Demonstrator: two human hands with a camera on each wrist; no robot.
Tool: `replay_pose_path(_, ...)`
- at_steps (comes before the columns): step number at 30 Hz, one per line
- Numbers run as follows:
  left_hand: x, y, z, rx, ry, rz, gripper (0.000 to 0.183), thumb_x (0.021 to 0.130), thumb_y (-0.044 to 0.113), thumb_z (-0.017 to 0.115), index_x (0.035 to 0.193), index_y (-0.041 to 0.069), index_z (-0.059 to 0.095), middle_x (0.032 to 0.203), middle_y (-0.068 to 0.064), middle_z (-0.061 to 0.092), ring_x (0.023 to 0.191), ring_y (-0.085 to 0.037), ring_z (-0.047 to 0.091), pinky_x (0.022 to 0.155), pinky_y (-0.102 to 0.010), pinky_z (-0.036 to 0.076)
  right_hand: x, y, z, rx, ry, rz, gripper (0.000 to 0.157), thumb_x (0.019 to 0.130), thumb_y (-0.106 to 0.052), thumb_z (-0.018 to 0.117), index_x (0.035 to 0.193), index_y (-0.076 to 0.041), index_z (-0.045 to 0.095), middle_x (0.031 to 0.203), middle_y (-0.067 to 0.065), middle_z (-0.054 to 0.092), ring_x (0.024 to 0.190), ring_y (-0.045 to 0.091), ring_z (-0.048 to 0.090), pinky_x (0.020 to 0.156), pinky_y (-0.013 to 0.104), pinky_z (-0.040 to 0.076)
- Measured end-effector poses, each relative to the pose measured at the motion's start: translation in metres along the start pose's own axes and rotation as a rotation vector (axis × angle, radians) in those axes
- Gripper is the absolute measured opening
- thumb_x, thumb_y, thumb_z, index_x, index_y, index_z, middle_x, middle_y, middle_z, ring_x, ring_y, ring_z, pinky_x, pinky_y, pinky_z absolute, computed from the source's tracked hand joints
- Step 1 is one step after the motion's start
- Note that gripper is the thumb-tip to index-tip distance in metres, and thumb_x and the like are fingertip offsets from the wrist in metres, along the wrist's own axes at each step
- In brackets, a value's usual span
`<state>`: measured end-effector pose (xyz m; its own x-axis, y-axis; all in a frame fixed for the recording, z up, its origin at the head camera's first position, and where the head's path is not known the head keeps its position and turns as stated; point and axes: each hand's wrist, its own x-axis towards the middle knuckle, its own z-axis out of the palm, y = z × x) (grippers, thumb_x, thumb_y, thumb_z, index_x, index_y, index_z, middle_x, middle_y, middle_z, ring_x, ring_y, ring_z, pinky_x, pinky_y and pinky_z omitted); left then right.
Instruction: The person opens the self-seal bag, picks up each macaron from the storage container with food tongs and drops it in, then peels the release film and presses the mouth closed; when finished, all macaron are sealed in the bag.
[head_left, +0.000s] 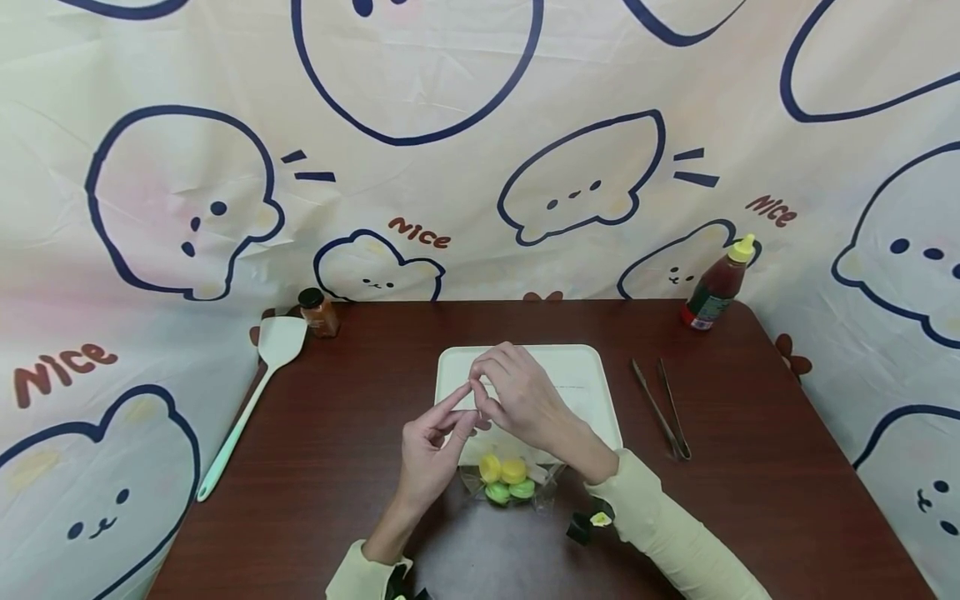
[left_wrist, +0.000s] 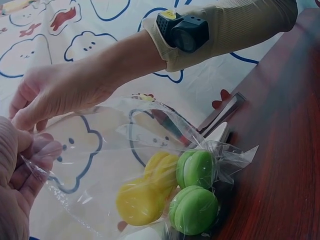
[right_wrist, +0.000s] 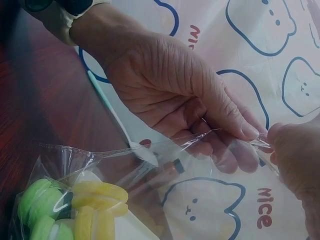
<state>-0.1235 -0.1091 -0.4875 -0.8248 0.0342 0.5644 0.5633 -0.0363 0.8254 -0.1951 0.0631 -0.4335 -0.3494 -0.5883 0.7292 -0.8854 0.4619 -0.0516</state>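
Both hands grip the upper edge of a clear plastic bag (left_wrist: 107,150), and the film stretches between them. In the bag's lower part lie two yellow macarons (left_wrist: 140,201) and two green macarons (left_wrist: 194,210). My left hand (head_left: 429,454) pinches the edge between thumb and fingers, as the right wrist view shows. The right hand (head_left: 525,404) pinches it close by, its fingertips almost meeting the left ones. Behind the bag and hands, a white rectangular tray (head_left: 588,367) lies on the table, partly covered by them in the head view.
Metal tongs (head_left: 678,437) lie right of the tray, their ends apart. At the back right stands a red sauce bottle (head_left: 716,287) with a yellow cap. A pale green-handled spatula (head_left: 281,343) and a small black-capped jar (head_left: 321,317) are at the left. Patterned cloth surrounds the dark table (head_left: 360,375).
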Motion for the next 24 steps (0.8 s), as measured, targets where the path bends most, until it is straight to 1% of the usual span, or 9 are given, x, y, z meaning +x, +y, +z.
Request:
replay_pose_path(3,0.0,-0.0014,-0.0001,-0.004,0.002,0.014,0.042,0.097,-0.015,0.062,0.138,-0.007,0.062,0.086,-0.023,0.077,0.08,-0.024,0.078,0.071,-0.028,0.061,0.0001,0.0005,-0.0006,0.014,-0.001,0.009,0.009,0.091,-0.009,0.072,0.099,-0.006,0.069,0.095,0.004,0.07,0.097,0.021,0.062,0.085,0.033,0.053)
replay_pose_path(5,0.0002,-0.0019,0.0,-0.009,0.001,0.01,0.043,0.097,-0.015,0.062,0.138,-0.006,0.063,0.087,-0.023,0.077,0.081,-0.021,0.078,0.071,-0.028,0.061,0.0004,0.0009,-0.0012,0.02,0.001,0.012,0.009,0.09,-0.008,0.073,0.098,-0.006,0.069,0.095,0.004,0.07,0.096,0.021,0.062,0.083,0.032,0.053)
replay_pose_path(8,0.0005,-0.0022,0.0004,-0.018,-0.001,0.0,0.043,0.097,-0.014,0.062,0.139,-0.005,0.063,0.087,-0.022,0.077,0.082,-0.022,0.079,0.072,-0.027,0.061,0.0007,0.002,-0.0018,0.031,0.004,0.018,0.009,0.09,-0.007,0.072,0.098,-0.006,0.068,0.095,0.004,0.069,0.096,0.022,0.062,0.081,0.032,0.052)
replay_pose_path(12,0.0005,-0.0031,0.0011,-0.023,0.001,0.005,0.043,0.096,-0.015,0.062,0.139,-0.006,0.062,0.088,-0.023,0.077,0.083,-0.025,0.079,0.071,-0.029,0.061,0.0013,0.0029,-0.0028,0.043,0.001,0.029,0.009,0.09,-0.007,0.071,0.098,-0.007,0.068,0.095,0.004,0.069,0.095,0.022,0.061,0.08,0.033,0.052)
replay_pose_path(16,-0.0002,-0.003,0.0011,-0.015,0.005,0.001,0.044,0.097,-0.015,0.062,0.14,-0.007,0.061,0.092,-0.024,0.077,0.085,-0.023,0.079,0.073,-0.032,0.062,0.0022,0.0042,-0.0045,0.063,0.0,0.044,0.01,0.09,-0.006,0.073,0.098,-0.007,0.068,0.095,0.003,0.069,0.096,0.022,0.061,0.079,0.033,0.051)
replay_pose_path(21,-0.0009,-0.0022,0.0006,0.002,0.013,-0.014,0.044,0.098,-0.013,0.062,0.142,-0.007,0.059,0.097,-0.022,0.078,0.085,-0.019,0.079,0.071,-0.033,0.062,0.0023,0.0041,-0.007,0.097,0.0,0.044,0.008,0.094,-0.008,0.073,0.102,-0.007,0.071,0.097,0.003,0.071,0.098,0.022,0.062,0.081,0.033,0.052)
replay_pose_path(24,-0.0014,-0.0029,0.0002,-0.005,0.02,-0.019,0.044,0.098,-0.014,0.062,0.141,-0.007,0.059,0.096,-0.022,0.078,0.084,-0.022,0.079,0.071,-0.033,0.062,0.0013,0.0027,-0.0077,0.125,0.001,0.039,0.01,0.098,-0.011,0.067,0.105,-0.006,0.072,0.1,0.003,0.072,0.101,0.022,0.063,0.084,0.034,0.052)
